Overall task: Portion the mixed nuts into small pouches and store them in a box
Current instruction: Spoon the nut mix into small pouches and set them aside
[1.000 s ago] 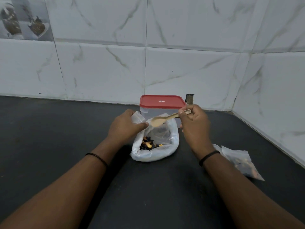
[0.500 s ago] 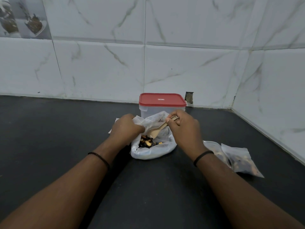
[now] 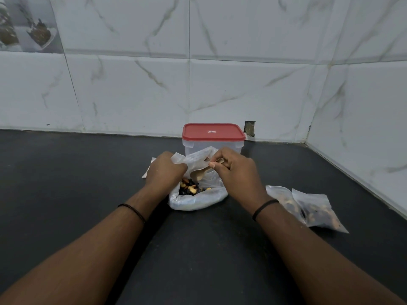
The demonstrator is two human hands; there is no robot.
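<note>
Holding: our left hand gripped the bag rim; right hand fingers pinched the wooden spoon above mixed nuts.

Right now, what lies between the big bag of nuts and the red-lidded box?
Nothing separate: in the head view the bag rises directly before the box, its raised rim overlapping the box's lower wall.

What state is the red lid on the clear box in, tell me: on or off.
On. The red plastic lid sits flat on the clear plastic box, covering its whole top.
</note>
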